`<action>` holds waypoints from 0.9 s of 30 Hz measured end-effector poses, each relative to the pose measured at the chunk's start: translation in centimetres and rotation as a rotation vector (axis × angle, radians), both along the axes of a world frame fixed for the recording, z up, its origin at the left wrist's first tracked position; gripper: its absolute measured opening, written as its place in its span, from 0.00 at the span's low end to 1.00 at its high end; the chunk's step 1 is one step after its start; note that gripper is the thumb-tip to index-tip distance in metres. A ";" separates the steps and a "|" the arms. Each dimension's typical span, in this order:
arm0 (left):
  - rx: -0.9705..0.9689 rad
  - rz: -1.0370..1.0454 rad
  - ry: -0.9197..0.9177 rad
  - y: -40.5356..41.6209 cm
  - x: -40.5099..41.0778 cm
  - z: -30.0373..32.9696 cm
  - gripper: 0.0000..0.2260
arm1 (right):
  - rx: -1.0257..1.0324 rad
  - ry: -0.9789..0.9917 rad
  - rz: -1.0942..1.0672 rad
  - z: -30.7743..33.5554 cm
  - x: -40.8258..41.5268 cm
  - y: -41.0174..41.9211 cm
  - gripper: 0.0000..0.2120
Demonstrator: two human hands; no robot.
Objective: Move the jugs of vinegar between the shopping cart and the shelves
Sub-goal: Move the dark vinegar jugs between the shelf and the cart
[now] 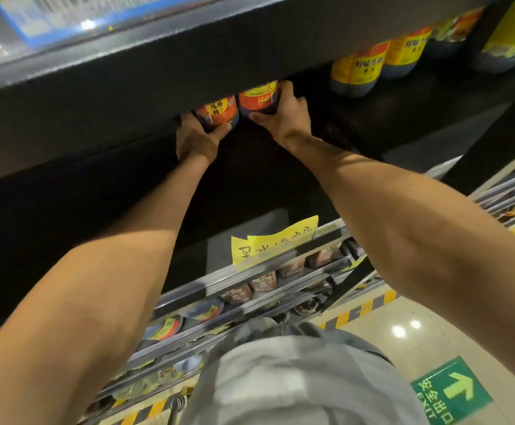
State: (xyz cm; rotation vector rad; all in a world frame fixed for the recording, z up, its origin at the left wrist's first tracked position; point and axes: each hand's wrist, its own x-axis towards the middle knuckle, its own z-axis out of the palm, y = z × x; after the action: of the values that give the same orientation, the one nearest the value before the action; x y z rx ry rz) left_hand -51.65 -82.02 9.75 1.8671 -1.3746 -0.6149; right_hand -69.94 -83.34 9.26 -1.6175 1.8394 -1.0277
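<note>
Left hand (196,139) and right hand (284,116) each grip a vinegar jug (218,113), (257,98) at the shelf (372,118) front edge; transfer unfinished, cart unseen.

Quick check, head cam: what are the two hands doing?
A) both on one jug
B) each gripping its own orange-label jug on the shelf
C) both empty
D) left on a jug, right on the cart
B: the left hand grips one orange-label jug and the right hand grips the neighbouring jug, both under the dark shelf edge.

Bare forearms (146,228); grey trousers (296,378) below.
</note>
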 end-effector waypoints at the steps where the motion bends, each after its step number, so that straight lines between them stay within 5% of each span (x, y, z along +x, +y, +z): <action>1: -0.001 -0.006 0.008 0.1 0.0 0.1 0.36 | 0.012 -0.008 0.003 0.1 0.0 0.1 0.33; 6: 0.044 -0.044 0.001 0.7 -0.3 1.0 0.31 | 0.066 0.054 0.019 0.7 0.0 0.8 0.38; 10: 0.088 -0.028 -0.025 2.1 -0.6 2.3 0.36 | 0.135 0.056 0.056 1.4 -0.2 2.4 0.44; 20: -0.030 -0.130 -0.259 11.1 0.1 3.3 0.29 | 0.114 0.342 0.343 3.7 -0.4 8.4 0.41; 27: 0.106 0.078 -0.374 19.4 1.2 5.3 0.30 | 0.079 0.528 0.634 7.4 3.9 13.7 0.38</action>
State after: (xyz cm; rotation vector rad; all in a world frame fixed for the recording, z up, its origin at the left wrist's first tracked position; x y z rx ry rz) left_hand -50.47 -62.58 15.03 2.1910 -1.5155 -0.3124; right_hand -66.08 -69.59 16.65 -2.3526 1.4350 -0.2603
